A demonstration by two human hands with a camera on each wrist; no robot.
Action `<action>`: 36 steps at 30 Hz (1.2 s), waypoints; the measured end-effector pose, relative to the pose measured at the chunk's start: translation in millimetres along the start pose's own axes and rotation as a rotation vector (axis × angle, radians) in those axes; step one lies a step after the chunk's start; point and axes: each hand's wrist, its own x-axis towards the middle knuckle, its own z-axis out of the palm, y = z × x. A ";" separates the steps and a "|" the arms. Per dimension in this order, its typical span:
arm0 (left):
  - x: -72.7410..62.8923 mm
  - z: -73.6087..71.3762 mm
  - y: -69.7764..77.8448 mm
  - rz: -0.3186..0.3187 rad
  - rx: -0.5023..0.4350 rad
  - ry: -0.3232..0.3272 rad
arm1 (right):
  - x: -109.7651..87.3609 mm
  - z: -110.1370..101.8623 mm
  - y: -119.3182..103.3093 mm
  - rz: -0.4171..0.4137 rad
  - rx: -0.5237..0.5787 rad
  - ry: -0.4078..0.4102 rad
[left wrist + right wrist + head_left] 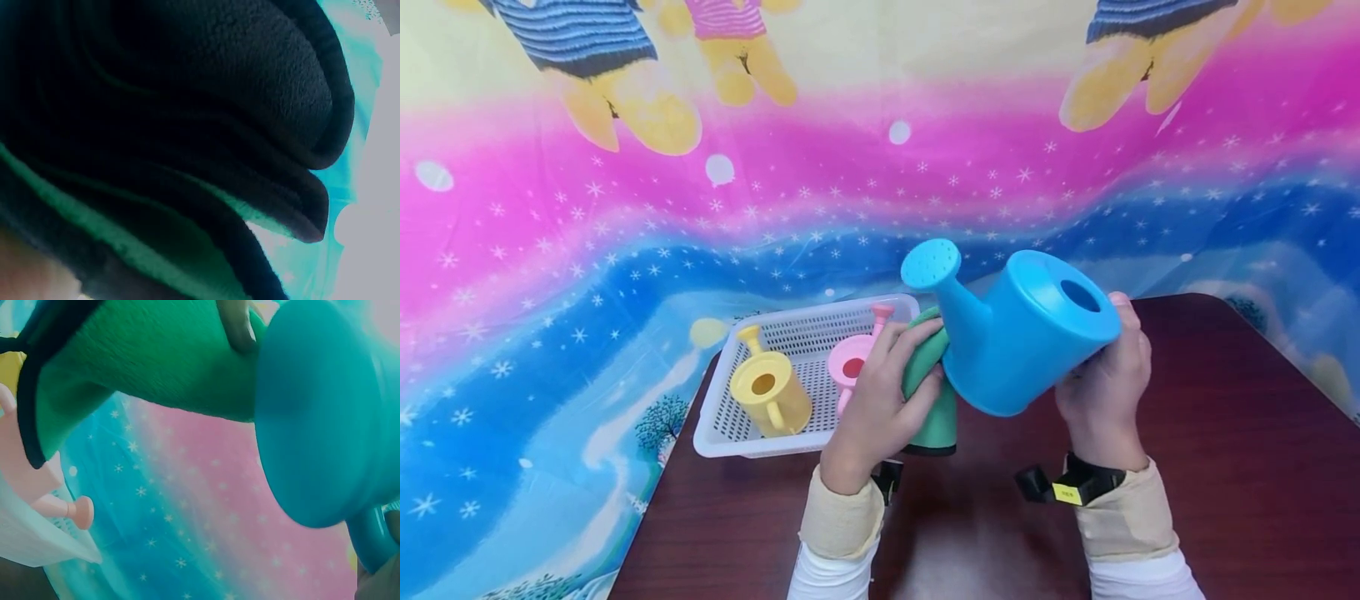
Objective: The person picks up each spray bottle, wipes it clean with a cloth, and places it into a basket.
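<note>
My right hand (1108, 392) grips a blue watering can (1026, 346) at its handle side, holding it raised and tilted above the table. Its round sprinkler head points up and to the left. In my left hand (876, 408) is a folded green cloth (938, 421) with dark edging, fingers bent over it. The cloth meets the bottom of the can in the right wrist view, where a fingertip (240, 331) of the left hand shows on it. Dark folds of the cloth fill most of the left wrist view. The can largely hides the right fingers.
A white perforated basket (752, 447) stands on the dark wooden table (1217, 433) at the left. Inside it are a yellow watering can (786, 396) and a pink one (844, 354), partly hidden by my left hand. A patterned backdrop (820, 167) rises behind the table.
</note>
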 end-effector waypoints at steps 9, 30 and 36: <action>0.9 0.2 1.8 -0.051 0.034 0.021 | -5.2 3.7 8.3 -0.030 -0.095 0.135; 2.1 -0.1 5.1 0.040 -0.001 0.090 | -9.3 12.2 23.3 -0.040 -0.050 0.211; 1.2 -13.4 2.0 0.087 0.010 0.302 | -9.3 12.3 28.7 0.089 -0.151 0.197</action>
